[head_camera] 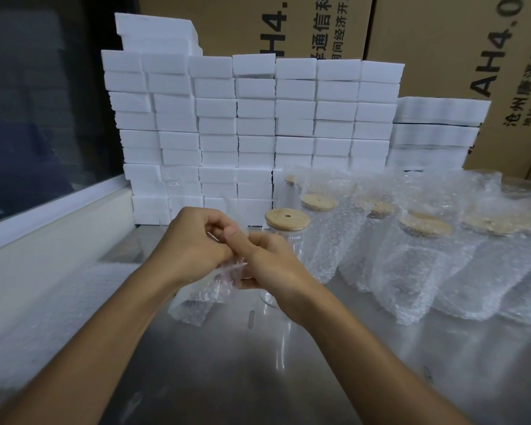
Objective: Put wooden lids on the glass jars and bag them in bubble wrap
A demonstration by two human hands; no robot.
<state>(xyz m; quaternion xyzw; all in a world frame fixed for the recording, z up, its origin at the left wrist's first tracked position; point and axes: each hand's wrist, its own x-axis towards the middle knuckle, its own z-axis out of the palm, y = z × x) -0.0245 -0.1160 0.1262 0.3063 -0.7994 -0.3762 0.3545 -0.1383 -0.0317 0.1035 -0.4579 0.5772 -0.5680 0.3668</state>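
Between both hands, a bubble bag is pinched at its mouth: the left hand and right hand are curled on the film. It is judged light, limp and slippery, best gripped at the mouth edges. At one o'clock, just behind, stands the lidded jar, judged fragile. Bagged jars crowd three o'clock; foam blocks wall twelve; the table offers room at six.

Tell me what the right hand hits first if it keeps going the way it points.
Probably the left hand: the right hand points up-left at it, both gripping the bubble wrap bag. Depth is unclear.
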